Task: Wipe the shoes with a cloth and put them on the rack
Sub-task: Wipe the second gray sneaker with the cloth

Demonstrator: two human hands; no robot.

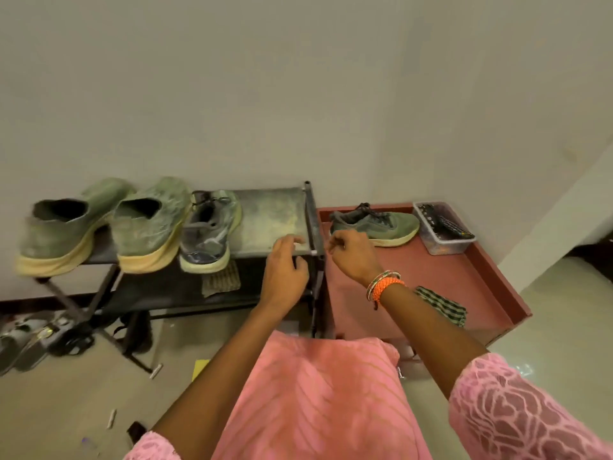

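Shoes sit in two places: three stand on the top shelf of the dark metal rack (275,210), and a fourth lies on the red tray-topped stand (431,277) just to the rack's right. On the shelf, two bulky green slip-on shoes with cream soles, the left one (63,227) and its partner (149,224), stand side by side with heels toward the camera, and a laced green-grey sneaker (209,234) stands just right of them, leaving the shelf's dusty right end bare. The matching sneaker (376,224) lies across the back of the red tray, toe to the right, beside a clear plastic box (444,240) in the far right corner that holds a black remote control (447,224). A green checked cloth (441,305) lies near the tray's front, partly hidden by the right forearm. The left hand (285,270) hovers over the shelf's right front corner, fingers loosely curled and holding nothing. The right hand (351,254) hovers over the tray's left edge, fingers curled inward near the sneaker's heel, and whether they pinch anything cannot be told. Orange bangles (384,285) circle the right wrist. Sandals (30,336) lie on the floor under the rack's left end.
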